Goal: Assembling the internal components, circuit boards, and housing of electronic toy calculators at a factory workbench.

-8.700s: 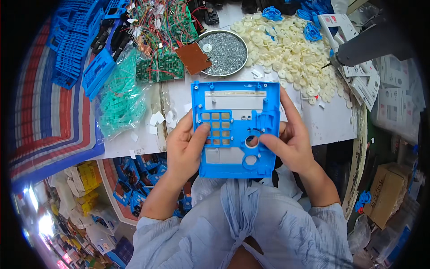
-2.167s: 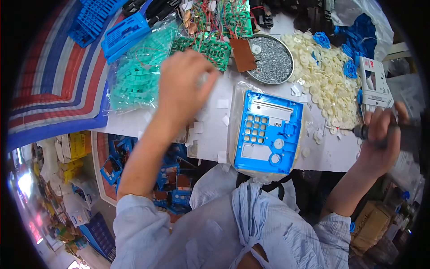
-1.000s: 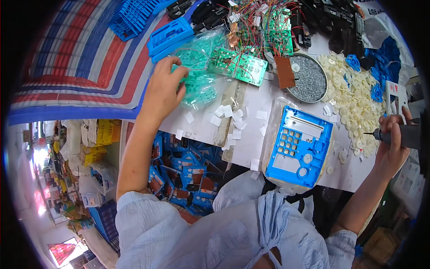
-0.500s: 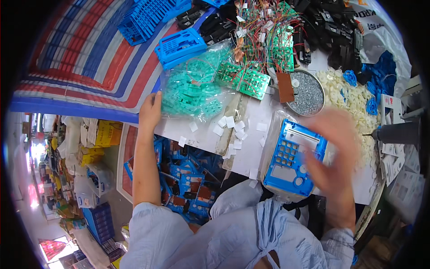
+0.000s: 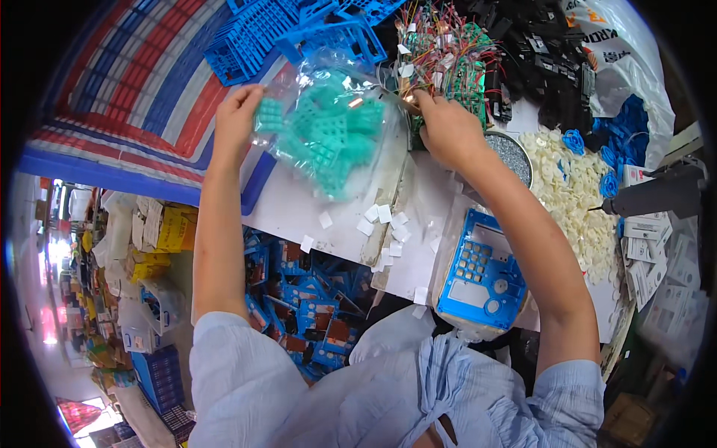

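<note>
A clear plastic bag (image 5: pixel 321 127) full of green rubber keypads hangs partly blurred over the table's far left edge. My left hand (image 5: pixel 237 116) is closed on its left edge. My right hand (image 5: pixel 448 131) reaches across to the bag's right side, with fingers pinched at its edge; a small brown piece shows beside the fingertips, and I cannot make out how it is held. On the table in front of me lies a blue plastic casing (image 5: pixel 478 287) with pale square keys set in it, resting on a clear-wrapped pad. My right forearm passes over its upper right corner.
Green circuit boards with wires (image 5: pixel 448 56), black parts (image 5: pixel 541 52) and blue casings (image 5: pixel 336 41) lie at the back. A round tin of small metal parts (image 5: pixel 515 158), cream-coloured pieces (image 5: pixel 575 201) and a dark electric screwdriver (image 5: pixel 657 196) are right. Finished-looking blue units (image 5: pixel 310 299) fill a bin below.
My right hand has moved from above the blue casing to the bag's right side. The bag has shifted and bunched up, and the blue casings behind it now sit farther back.
</note>
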`<action>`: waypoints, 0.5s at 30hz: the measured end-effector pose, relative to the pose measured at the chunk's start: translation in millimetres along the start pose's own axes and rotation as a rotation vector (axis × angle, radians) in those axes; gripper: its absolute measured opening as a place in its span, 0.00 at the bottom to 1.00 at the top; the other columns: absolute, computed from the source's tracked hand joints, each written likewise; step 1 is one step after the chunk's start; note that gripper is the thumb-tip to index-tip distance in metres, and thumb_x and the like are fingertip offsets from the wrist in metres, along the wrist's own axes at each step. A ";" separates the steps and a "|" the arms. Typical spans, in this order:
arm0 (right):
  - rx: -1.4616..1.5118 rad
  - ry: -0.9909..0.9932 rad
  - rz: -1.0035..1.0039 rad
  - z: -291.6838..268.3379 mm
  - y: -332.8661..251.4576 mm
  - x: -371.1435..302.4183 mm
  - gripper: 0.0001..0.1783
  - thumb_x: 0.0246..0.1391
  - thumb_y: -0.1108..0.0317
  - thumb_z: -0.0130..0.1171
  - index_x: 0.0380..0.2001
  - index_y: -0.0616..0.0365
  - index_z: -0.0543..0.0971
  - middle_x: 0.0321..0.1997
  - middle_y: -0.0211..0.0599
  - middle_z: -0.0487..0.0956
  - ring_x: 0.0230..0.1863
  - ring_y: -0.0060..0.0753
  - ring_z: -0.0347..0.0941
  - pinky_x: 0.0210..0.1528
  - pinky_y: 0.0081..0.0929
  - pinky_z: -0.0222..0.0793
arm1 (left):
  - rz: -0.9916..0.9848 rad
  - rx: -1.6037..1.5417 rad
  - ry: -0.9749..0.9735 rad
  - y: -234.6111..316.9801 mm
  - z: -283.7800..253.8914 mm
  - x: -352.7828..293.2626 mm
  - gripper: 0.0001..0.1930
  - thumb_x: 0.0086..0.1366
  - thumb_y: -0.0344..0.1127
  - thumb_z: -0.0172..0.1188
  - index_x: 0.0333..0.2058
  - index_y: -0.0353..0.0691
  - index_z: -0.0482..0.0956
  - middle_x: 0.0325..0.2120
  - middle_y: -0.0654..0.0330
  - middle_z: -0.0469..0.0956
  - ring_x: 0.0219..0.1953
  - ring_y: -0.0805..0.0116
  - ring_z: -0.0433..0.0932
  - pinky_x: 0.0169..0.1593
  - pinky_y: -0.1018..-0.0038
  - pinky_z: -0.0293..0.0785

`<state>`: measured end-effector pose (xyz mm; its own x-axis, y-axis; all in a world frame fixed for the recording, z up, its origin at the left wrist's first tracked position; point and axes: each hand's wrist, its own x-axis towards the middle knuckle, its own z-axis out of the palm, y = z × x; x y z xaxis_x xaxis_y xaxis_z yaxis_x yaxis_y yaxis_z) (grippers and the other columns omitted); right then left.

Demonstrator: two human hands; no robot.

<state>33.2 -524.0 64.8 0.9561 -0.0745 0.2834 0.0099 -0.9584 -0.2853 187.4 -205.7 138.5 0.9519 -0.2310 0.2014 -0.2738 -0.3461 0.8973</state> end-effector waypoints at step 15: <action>0.086 0.195 0.075 4.2 4.4 4.8 0.24 0.52 0.71 0.61 0.53 0.57 0.68 0.47 0.46 0.76 0.46 0.51 0.78 0.40 0.47 0.79 | 0.430 0.774 0.018 9.7 96.7 -90.0 0.10 0.59 0.35 0.65 0.38 0.37 0.82 0.37 0.53 0.80 0.37 0.58 0.80 0.41 0.65 0.75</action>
<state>39.1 -527.4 61.0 0.8805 -0.2049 0.4276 -0.0267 -0.9218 -0.3868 85.8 -276.2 91.2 0.7456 -0.4706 0.4719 -0.6182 -0.7528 0.2262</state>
